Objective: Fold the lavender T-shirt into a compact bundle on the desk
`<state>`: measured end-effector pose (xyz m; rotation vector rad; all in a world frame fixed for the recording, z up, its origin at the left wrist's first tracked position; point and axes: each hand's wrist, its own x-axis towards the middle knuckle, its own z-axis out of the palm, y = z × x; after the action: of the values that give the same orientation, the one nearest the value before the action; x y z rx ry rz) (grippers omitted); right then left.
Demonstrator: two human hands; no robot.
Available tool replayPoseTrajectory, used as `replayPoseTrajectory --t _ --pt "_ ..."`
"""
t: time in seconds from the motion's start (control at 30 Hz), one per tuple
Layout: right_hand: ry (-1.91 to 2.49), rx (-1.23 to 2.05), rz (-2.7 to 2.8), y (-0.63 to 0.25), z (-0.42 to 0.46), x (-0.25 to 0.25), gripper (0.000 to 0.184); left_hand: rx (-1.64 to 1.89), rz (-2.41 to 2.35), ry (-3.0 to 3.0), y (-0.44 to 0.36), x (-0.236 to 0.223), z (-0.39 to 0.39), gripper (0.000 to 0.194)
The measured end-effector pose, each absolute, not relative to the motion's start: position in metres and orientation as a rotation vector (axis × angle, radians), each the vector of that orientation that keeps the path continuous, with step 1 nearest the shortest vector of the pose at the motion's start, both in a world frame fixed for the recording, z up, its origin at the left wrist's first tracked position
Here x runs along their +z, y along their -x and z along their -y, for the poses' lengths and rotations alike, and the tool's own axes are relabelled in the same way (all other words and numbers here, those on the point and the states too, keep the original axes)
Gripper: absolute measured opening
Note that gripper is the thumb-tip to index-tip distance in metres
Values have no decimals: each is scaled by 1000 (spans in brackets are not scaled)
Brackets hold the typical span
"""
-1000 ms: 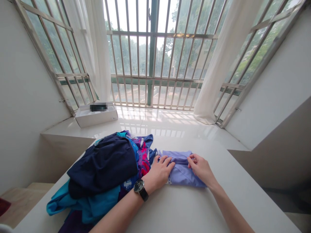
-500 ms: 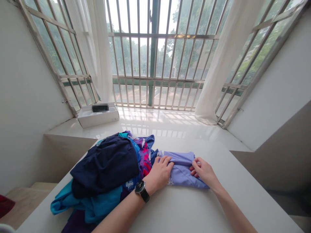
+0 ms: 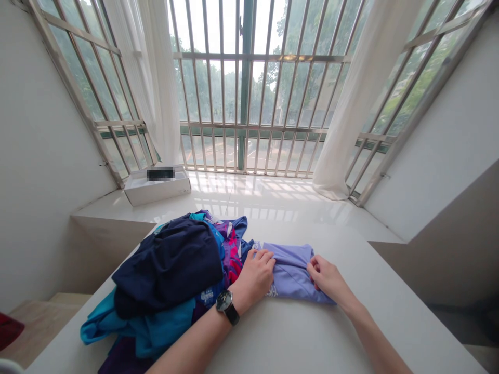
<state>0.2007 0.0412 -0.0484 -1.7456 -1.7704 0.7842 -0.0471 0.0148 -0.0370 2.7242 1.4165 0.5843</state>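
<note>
A lavender shirt (image 3: 294, 278) with white print lies folded into a flat strip on the white table. My left hand (image 3: 257, 272), with a watch (image 3: 225, 301) on its wrist, has its fingers curled onto the shirt's left end. At the right end, my right hand (image 3: 325, 275) pinches the cloth between thumb and fingers. Creases run across the fabric between the two hands. To the left sits a heap of clothes, with a dark navy garment (image 3: 171, 265) on top, a teal garment (image 3: 152, 322) below, and a pink-and-purple patterned garment (image 3: 236, 254) beside my left hand.
A white open box (image 3: 158, 192) stands on the window sill at the back left, its content blurred. Metal bars (image 3: 253, 127) cover the window, with a white curtain (image 3: 343, 119) on each side. The white table (image 3: 304, 337) narrows toward the sill.
My right hand has drawn its grip slightly toward me, its fingers now more closed. The raised fold along the shirt's middle looks flatter. My left hand has shifted slightly left.
</note>
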Motion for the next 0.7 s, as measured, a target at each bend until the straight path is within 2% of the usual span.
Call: replayPoseTrajectory --t 0.17,0.43,0.63,0.7 --pt "1782 474 1918 -201 -43 -49 15 643 -1430 -2706 47 -35 -15 24" --pt "1947 386 2008 -199 -41 -47 15 625 -1451 -2707 47 -29 -14 17" --pt "2083 377 2030 -192 -36 -34 16 588 -1495 -2706 46 -26 -12 33" --pt "2117 363 2032 -192 -35 -31 17 577 -1471 -2728 46 -27 -12 31"
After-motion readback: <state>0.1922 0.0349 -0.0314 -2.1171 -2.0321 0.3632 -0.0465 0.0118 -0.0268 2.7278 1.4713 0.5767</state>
